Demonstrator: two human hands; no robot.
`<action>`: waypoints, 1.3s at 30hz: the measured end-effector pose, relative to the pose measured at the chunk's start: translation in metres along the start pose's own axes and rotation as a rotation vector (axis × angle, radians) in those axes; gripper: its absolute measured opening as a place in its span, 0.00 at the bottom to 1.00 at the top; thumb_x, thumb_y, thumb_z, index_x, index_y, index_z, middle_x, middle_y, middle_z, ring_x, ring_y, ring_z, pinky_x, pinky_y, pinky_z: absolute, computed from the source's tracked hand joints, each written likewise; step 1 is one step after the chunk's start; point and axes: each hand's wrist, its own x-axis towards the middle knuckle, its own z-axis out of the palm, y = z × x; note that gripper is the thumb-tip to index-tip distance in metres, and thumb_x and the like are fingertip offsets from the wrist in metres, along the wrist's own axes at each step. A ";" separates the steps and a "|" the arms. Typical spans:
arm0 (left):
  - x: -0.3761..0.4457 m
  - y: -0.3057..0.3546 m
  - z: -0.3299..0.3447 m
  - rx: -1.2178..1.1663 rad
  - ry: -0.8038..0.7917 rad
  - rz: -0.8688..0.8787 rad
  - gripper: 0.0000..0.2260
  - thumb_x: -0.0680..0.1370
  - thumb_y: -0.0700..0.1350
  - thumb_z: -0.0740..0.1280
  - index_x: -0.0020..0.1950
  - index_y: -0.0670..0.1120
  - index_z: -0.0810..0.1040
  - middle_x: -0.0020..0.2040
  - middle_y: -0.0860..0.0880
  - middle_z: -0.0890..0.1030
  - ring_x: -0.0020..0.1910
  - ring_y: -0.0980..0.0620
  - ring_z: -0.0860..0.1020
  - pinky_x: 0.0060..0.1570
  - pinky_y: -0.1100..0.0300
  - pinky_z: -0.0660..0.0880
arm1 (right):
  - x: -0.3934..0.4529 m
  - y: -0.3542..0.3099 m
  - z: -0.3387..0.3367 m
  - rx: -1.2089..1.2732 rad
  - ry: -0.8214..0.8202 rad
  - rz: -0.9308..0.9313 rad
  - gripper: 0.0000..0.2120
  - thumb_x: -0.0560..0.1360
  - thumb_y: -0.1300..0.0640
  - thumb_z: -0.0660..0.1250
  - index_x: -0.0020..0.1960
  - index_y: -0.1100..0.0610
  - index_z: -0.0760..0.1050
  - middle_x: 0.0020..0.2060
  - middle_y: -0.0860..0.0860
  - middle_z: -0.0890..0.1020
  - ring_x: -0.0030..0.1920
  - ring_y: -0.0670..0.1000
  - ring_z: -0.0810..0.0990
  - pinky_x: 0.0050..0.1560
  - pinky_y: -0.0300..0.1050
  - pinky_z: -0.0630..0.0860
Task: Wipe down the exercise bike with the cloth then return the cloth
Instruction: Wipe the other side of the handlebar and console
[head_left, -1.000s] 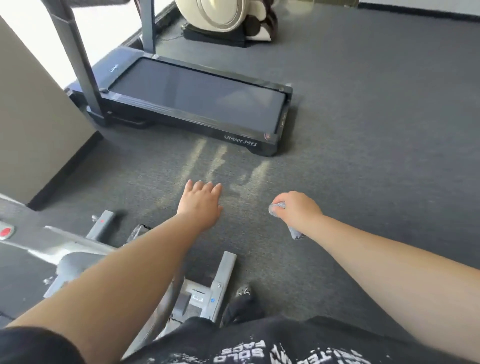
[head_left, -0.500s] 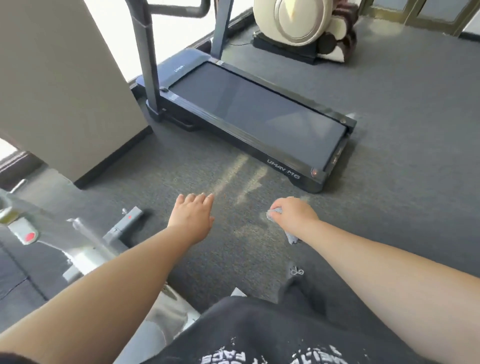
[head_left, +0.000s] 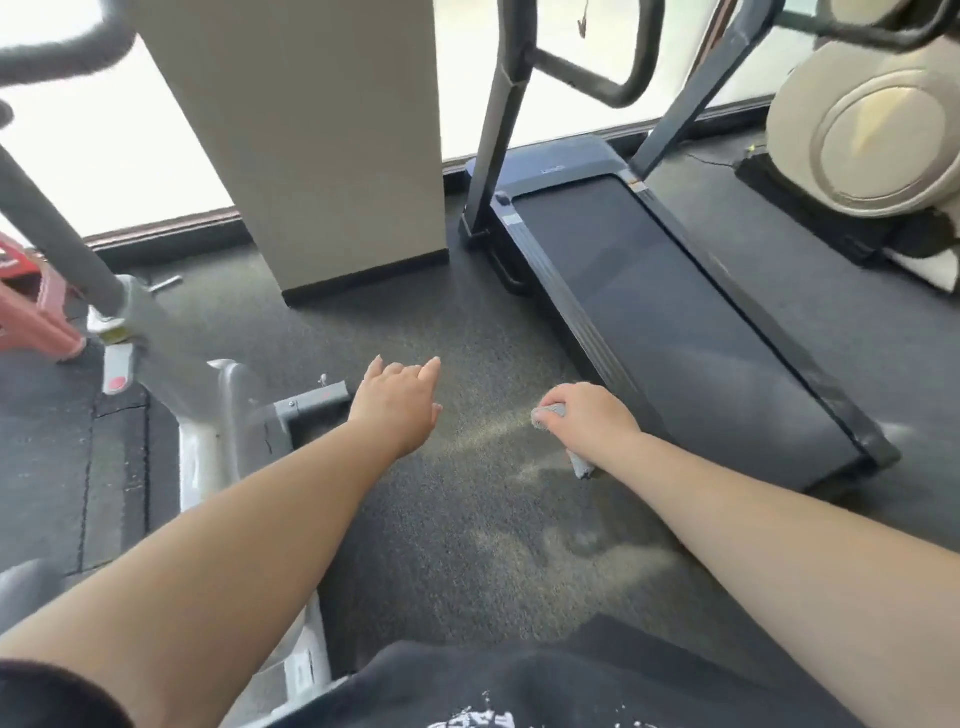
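Note:
The white and grey exercise bike (head_left: 208, 395) stands at the left, its dark handlebar post rising to the upper left and its front foot bar lying on the floor beside my left hand. My left hand (head_left: 397, 402) hovers flat and empty over the carpet, fingers slightly apart, just right of that bar. My right hand (head_left: 589, 415) is closed around a small grey cloth (head_left: 581, 465); one end shows at my fingers and the other hangs below my wrist. Both hands are clear of the bike.
A black treadmill (head_left: 675, 312) lies on the grey carpet to the right of my right hand. A beige pillar (head_left: 322, 145) stands ahead. A cream machine (head_left: 872, 130) sits at the far right, and a pink object (head_left: 36, 306) at the far left.
The view has swung up and left, bringing the bike's post, the pillar and the windows into sight. Both hands keep their pose, and the cloth stays in my right hand.

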 end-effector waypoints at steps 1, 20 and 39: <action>0.000 -0.004 -0.001 -0.008 -0.011 -0.034 0.29 0.80 0.54 0.57 0.77 0.46 0.51 0.69 0.47 0.72 0.70 0.45 0.67 0.74 0.46 0.52 | 0.012 -0.002 -0.005 -0.014 -0.007 -0.025 0.10 0.74 0.48 0.62 0.49 0.48 0.81 0.47 0.46 0.81 0.45 0.50 0.78 0.43 0.45 0.75; 0.095 -0.123 -0.016 -0.093 -0.021 -0.271 0.28 0.81 0.54 0.55 0.78 0.47 0.51 0.76 0.46 0.61 0.75 0.43 0.56 0.75 0.44 0.49 | 0.196 -0.146 -0.006 -0.059 -0.113 -0.254 0.09 0.73 0.47 0.65 0.48 0.48 0.81 0.46 0.47 0.83 0.47 0.50 0.79 0.48 0.46 0.76; 0.166 -0.243 -0.046 -0.070 0.045 -0.539 0.26 0.81 0.53 0.55 0.77 0.47 0.54 0.76 0.48 0.61 0.76 0.45 0.54 0.74 0.45 0.41 | 0.359 -0.295 -0.037 0.012 -0.188 -0.561 0.07 0.74 0.47 0.64 0.46 0.44 0.80 0.47 0.43 0.82 0.50 0.48 0.79 0.51 0.47 0.75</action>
